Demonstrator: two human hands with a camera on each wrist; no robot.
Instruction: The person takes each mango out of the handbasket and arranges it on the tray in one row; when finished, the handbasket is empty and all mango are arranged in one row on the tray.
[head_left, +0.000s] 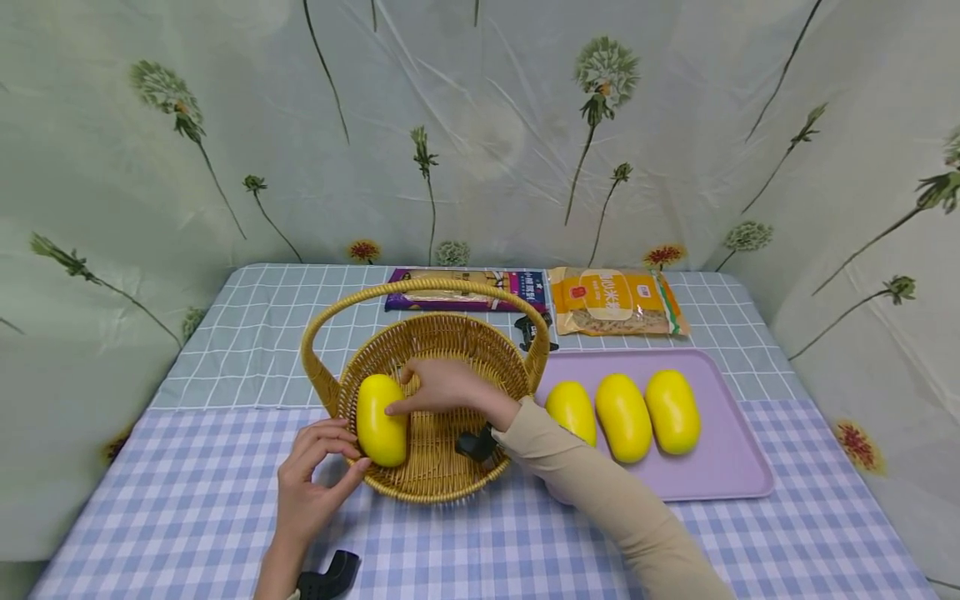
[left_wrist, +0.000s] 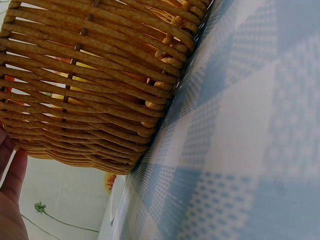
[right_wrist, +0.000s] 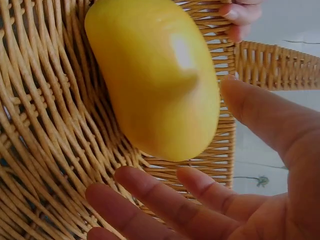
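A wicker basket (head_left: 432,487) with a tall arched handle stands at the middle of the table. Inside, against its left wall, lies a smooth yellow mango-like fruit (head_left: 382,421). My right hand (head_left: 446,385) reaches into the basket beside that fruit; the right wrist view shows its fingers spread around the fruit (right_wrist: 155,80), not curled on it. With fingertips over the left rim and the thumb at its front, my left hand (head_left: 311,475) holds the basket. In the left wrist view, part of this hand (left_wrist: 12,195) shows at the basket's edge (left_wrist: 95,100).
Right of the basket, a lilac tray (head_left: 727,475) bears three similar yellow fruits (head_left: 624,417), one partly behind my right sleeve. Behind lie a purple food packet (head_left: 465,292), an orange food packet (head_left: 618,304) and a small black object (head_left: 527,332). Checked cloth (head_left: 187,492) covers the table.
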